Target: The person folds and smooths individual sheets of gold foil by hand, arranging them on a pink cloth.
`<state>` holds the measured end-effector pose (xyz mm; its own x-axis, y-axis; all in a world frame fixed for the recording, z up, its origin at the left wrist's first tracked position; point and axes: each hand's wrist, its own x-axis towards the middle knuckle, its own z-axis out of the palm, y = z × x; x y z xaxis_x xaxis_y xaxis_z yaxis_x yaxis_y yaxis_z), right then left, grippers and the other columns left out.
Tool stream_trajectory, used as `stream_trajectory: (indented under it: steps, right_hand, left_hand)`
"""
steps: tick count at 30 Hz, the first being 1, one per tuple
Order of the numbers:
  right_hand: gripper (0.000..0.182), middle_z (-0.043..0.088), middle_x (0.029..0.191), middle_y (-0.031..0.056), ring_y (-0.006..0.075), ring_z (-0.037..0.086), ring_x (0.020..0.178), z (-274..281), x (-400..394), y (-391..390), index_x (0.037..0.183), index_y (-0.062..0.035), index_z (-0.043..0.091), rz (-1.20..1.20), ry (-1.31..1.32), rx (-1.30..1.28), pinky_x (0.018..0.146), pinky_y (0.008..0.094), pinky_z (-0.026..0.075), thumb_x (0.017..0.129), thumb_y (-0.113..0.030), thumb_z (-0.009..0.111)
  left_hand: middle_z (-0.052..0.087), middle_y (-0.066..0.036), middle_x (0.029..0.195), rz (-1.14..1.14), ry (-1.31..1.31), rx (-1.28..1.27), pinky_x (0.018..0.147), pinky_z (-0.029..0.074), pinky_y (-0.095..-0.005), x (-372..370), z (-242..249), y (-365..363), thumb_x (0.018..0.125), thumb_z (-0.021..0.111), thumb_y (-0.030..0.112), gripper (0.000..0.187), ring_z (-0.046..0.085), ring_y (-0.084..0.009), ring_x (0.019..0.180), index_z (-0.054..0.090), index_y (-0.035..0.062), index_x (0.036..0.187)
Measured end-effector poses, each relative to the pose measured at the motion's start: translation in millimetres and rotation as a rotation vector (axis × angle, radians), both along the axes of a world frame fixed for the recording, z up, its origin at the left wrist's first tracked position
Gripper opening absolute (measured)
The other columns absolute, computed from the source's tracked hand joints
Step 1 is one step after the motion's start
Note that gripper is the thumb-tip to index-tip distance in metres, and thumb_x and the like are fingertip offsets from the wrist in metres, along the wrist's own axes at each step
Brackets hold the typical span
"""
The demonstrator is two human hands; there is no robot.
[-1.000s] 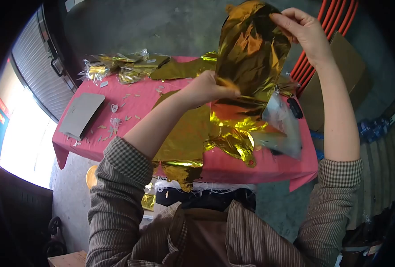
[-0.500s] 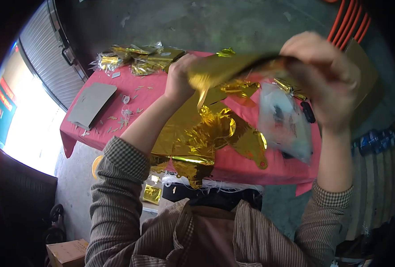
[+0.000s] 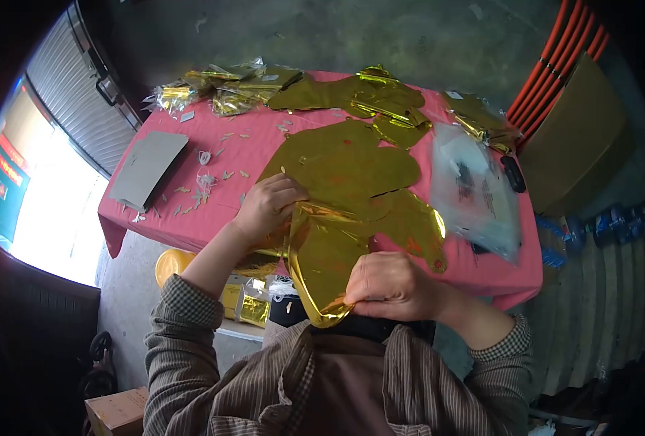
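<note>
A gold foil sheet [image 3: 326,251] is stretched between my two hands at the near edge of the pink table. My left hand [image 3: 272,203] is closed on its upper left part, with a small pale tab poking up above the fingers. Lower down, my right hand [image 3: 391,287] pinches the sheet's near right edge, close to my body. Beyond them a large flat gold foil piece [image 3: 344,156] lies spread on the table, with rounded lobes reaching to the right. The fingertips of both hands are partly hidden by the foil.
On the pink cloth [image 3: 192,225] lie a grey folder [image 3: 148,171], small pale scraps and white string [image 3: 205,158]. Gold foil packets [image 3: 242,87] sit at the back left. A clear plastic bag [image 3: 475,196] and a black object [image 3: 513,174] are at the right, near large cardboard [image 3: 577,131].
The raised foil has come down towards my body. My right hand has dropped from the upper right to the near edge, and my left hand has moved down and left.
</note>
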<state>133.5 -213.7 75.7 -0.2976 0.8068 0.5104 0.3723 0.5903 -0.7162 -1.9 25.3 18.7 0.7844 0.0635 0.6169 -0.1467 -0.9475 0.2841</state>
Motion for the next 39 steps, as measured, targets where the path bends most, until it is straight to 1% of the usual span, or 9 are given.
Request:
stream_trajectory:
  steps: [4,10,12,16,19,21,23,26,39]
  right_hand:
    - [0.010,0.060,0.075,0.0069,0.0244,0.059,0.071,-5.9,-2.8,1.5,0.077,-0.0045,0.060,0.005,0.020,-0.010,0.064,0.0340,0.046,0.070,-0.003,0.068]
    - [0.006,0.060,0.074,-0.0017,0.0061,0.055,0.068,12.3,16.5,7.8,0.082,-0.0017,0.061,-0.446,0.335,-0.242,0.058,0.0227,0.043,0.078,0.001,0.063]
    - [0.001,0.058,0.072,-0.0051,0.0000,0.049,0.067,17.2,35.4,23.8,0.082,-0.0006,0.061,-0.540,0.537,-0.337,0.057,0.0176,0.039,0.082,-0.001,0.061]
    - [0.002,0.059,0.071,-0.0043,0.0000,0.050,0.065,24.6,51.0,38.6,0.082,-0.0006,0.061,-0.627,0.349,-0.243,0.057,0.0166,0.040,0.082,-0.002,0.062]
    - [0.002,0.059,0.071,-0.0039,0.0001,0.050,0.064,31.2,52.4,46.4,0.082,-0.0007,0.061,-0.634,0.303,-0.196,0.057,0.0169,0.040,0.082,-0.002,0.062]
    - [0.002,0.059,0.071,-0.0037,0.0003,0.050,0.064,33.2,50.2,52.4,0.081,-0.0008,0.061,-0.635,0.275,-0.171,0.057,0.0170,0.041,0.082,-0.002,0.062]
    - [0.002,0.059,0.071,-0.0036,0.0005,0.050,0.064,34.8,46.8,56.7,0.081,-0.0008,0.061,-0.629,0.241,-0.145,0.057,0.0171,0.041,0.082,-0.002,0.062]
    - [0.003,0.059,0.070,-0.0034,0.0011,0.051,0.064,34.8,42.4,61.2,0.079,-0.0010,0.060,-0.648,0.201,-0.177,0.058,0.0174,0.042,0.081,-0.002,0.063]
    - [0.016,0.061,0.082,0.0001,0.0046,0.057,0.077,25.3,44.0,61.4,0.091,-0.0009,0.057,-0.495,0.337,-0.321,0.068,0.0193,0.048,0.078,0.005,0.063]
  left_hand:
    - [0.061,-0.009,0.080,0.032,0.066,-0.028,0.071,0.049,-0.0376,3.2,-5.1,2.4,0.061,0.060,-0.003,0.020,0.059,-0.0280,0.080,0.062,0.0041,0.080]
    - [0.062,-0.011,0.081,-0.005,0.216,-0.186,0.070,0.049,-0.0379,8.9,-12.6,13.0,0.064,0.059,0.000,0.018,0.059,-0.0298,0.079,0.063,0.0033,0.081]
    - [0.062,-0.012,0.087,-0.043,0.320,-0.285,0.074,0.048,-0.0381,10.5,-11.0,12.7,0.065,0.060,0.004,0.024,0.058,-0.0308,0.086,0.064,0.0047,0.088]
    - [0.058,-0.011,0.103,-0.049,0.378,-0.167,0.084,0.045,-0.0334,5.5,27.3,-11.6,0.067,0.063,0.004,0.045,0.055,-0.0245,0.098,0.056,0.0058,0.112]
    - [0.053,-0.012,0.116,-0.021,0.578,-0.694,0.091,0.041,-0.0341,0.1,51.3,-27.7,0.072,0.066,0.015,0.059,0.053,-0.0212,0.106,0.043,0.0054,0.126]
    - [0.047,-0.012,0.124,-0.350,0.137,-0.930,0.095,0.039,-0.0345,6.0,47.4,-27.0,0.076,0.068,0.022,0.069,0.049,-0.0179,0.113,0.034,0.0002,0.131]
    - [0.054,-0.012,0.115,-0.340,-0.043,-0.859,0.090,0.044,-0.0326,13.1,60.8,-43.9,0.081,0.066,0.024,0.055,0.053,-0.0175,0.108,0.043,-0.0039,0.123]
    - [0.063,-0.001,0.075,-0.009,-0.125,-1.008,0.061,0.046,-0.0192,21.2,63.3,-51.7,0.088,0.059,0.017,0.022,0.057,-0.0053,0.069,0.061,-0.0032,0.097]
    - [0.062,-0.001,0.076,-0.080,-0.019,-1.251,0.062,0.045,-0.0199,26.1,65.2,-34.9,0.087,0.061,0.017,0.020,0.055,-0.0044,0.067,0.063,-0.0020,0.088]
